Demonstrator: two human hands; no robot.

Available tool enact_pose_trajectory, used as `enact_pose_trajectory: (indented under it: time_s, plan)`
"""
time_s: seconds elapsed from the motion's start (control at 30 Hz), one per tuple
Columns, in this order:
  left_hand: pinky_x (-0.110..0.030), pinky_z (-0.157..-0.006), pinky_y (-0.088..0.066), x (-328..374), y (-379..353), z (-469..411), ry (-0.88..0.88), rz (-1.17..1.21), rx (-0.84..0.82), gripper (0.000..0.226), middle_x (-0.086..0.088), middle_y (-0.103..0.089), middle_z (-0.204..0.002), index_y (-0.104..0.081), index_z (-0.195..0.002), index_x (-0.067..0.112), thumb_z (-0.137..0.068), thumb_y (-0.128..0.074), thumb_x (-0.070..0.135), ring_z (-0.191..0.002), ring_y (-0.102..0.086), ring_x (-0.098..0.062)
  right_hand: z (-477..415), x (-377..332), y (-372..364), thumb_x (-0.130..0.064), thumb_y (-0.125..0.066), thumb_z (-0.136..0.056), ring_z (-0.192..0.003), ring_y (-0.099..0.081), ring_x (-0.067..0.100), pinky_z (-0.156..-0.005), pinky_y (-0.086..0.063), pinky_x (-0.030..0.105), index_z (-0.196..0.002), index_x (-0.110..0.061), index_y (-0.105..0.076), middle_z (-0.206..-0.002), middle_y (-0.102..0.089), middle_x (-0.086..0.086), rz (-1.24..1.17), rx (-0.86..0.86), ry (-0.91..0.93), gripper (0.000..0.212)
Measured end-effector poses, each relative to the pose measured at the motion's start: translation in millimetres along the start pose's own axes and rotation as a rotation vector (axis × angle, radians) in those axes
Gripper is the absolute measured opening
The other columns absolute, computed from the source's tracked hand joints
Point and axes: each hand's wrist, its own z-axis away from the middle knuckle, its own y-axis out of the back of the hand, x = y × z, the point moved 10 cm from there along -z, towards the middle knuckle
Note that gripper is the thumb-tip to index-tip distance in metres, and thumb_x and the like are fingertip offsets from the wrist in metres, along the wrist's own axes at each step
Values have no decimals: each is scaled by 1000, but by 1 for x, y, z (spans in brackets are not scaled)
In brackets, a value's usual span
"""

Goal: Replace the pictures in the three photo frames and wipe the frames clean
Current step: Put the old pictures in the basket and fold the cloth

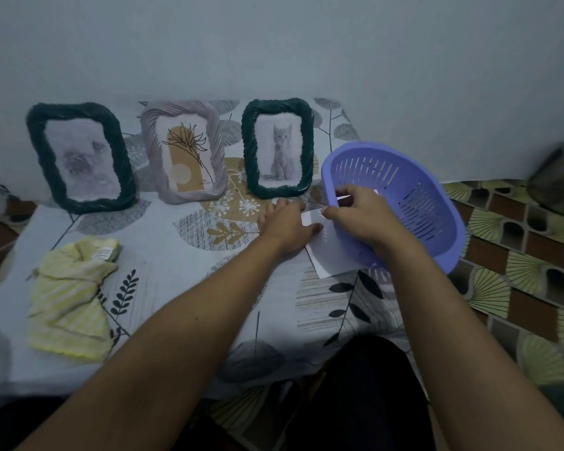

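Three photo frames stand in a row along the wall at the top of the view: a dark green frame at the upper left with a blurry picture, a pale pink frame in the middle with a plant drawing, and another dark green frame with a kitten picture. All three have a picture inside, and none has been opened. I cannot tell if these pictures are the old ones or the new ones. Right of the middle, some white sheets lie partly under the tipped purple basket. The left hand lies flat on them and presses down with straight fingers. The right hand pinches a sheet edge at the basket rim. The yellow striped cloth lies crumpled at the lower left, far from both hands. So the wiping looks not begun, and most of the job seems left.
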Motion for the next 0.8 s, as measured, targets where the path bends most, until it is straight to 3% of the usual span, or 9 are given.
enact_pose_trajectory:
  time_s: [0.1,0.3,0.43,0.53,0.6,0.67,0.73,0.8]
  plan:
    - [-49,-107,-26,6,2,0,48,22,-33,68,-5,-45,-140,-50,-134,28,-77,-74,57,-135,-32,-30,0,-3,8,-26,-67,-89,-96,-62,22,-79,-44,30,-112,-23,-63,-105,-67,0,-15,22,9,24]
    - [-49,-102,-38,11,-6,-13,99,53,-128,60,-5,-59,-121,-59,-108,23,-62,-77,56,-122,-46,-31,2,-5,12,-22,-66,-88,-97,-62,21,-81,-49,32,-104,-24,-61,-103,-66,0,-47,28,14,17]
    - [-44,-96,-36,14,-6,-14,120,-20,-147,64,-10,-48,-133,-57,-119,20,-68,-78,52,-128,-40,-33,3,-6,12,-22,-66,-89,-98,-63,23,-82,-49,33,-104,-26,-60,-106,-67,1,-41,24,18,17]
    - [-41,-88,-40,21,-6,-15,76,122,-132,46,-7,-59,-117,-49,-100,22,-69,-81,33,-113,-52,-31,3,-7,12,-23,-66,-89,-99,-63,22,-83,-50,33,-107,-24,-62,-108,-69,2,-37,31,19,19]
    - [-39,-82,-36,22,-6,-12,60,207,-115,47,-4,-58,-108,-42,-98,25,-71,-81,23,-106,-53,-29,3,-7,12,-24,-67,-89,-99,-63,22,-84,-51,35,-112,-21,-64,-108,-69,2,-39,30,18,23]
    - [-39,-82,-37,20,-8,-9,70,254,-105,51,-4,-58,-114,-40,-104,26,-74,-81,20,-105,-52,-28,3,-7,11,-24,-67,-89,-99,-63,22,-85,-51,35,-111,-23,-63,-108,-68,2,-42,26,20,22]
    - [-42,-93,-44,18,-6,-9,76,336,-78,46,-5,-59,-122,-43,-108,26,-79,-78,24,-109,-54,-28,3,-6,10,-23,-68,-88,-99,-63,21,-82,-48,33,-106,-27,-60,-107,-67,1,-35,21,25,19]
    - [-35,-84,-49,12,1,-8,105,490,-15,28,-6,-63,-119,-51,-105,23,-86,-71,27,-106,-59,-26,2,-5,10,-23,-68,-87,-99,-63,21,-83,-49,33,-103,-29,-60,-105,-68,-1,-34,26,22,19]
